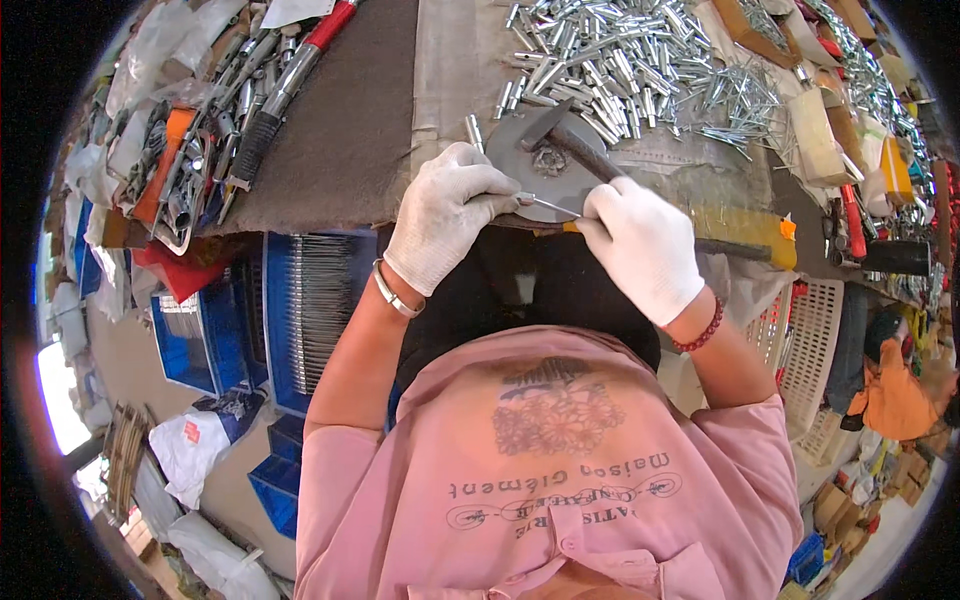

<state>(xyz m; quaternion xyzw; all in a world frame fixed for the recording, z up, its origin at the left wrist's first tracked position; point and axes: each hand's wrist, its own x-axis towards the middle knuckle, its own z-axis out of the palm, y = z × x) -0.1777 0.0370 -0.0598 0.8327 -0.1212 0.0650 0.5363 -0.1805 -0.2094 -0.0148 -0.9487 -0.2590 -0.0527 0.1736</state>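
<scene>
White knitted gloves cover both my hands. My left hand (443, 212), at the bench's front edge, pinches a small silvery metal sleeve (525, 198) between thumb and fingers. From that sleeve a thin metal pin (556, 208) runs to the right, its other end between the fingertips of my right hand (645, 245). Just beyond lies a round grey metal plate (510, 160). A hammer (583, 150) rests over it, head toward the far side; its handle reaches the top of my right hand, and I cannot tell whether that hand touches it. One metal tube (474, 132) stands beside the plate.
A heap of short metal tubes (610, 60) covers the bench's far side, with loose thin pins (740, 100) to its right. Tools (265, 120) crowd the left. Below the bench stand blue crates (285, 330) with rods and a white plastic basket (812, 330).
</scene>
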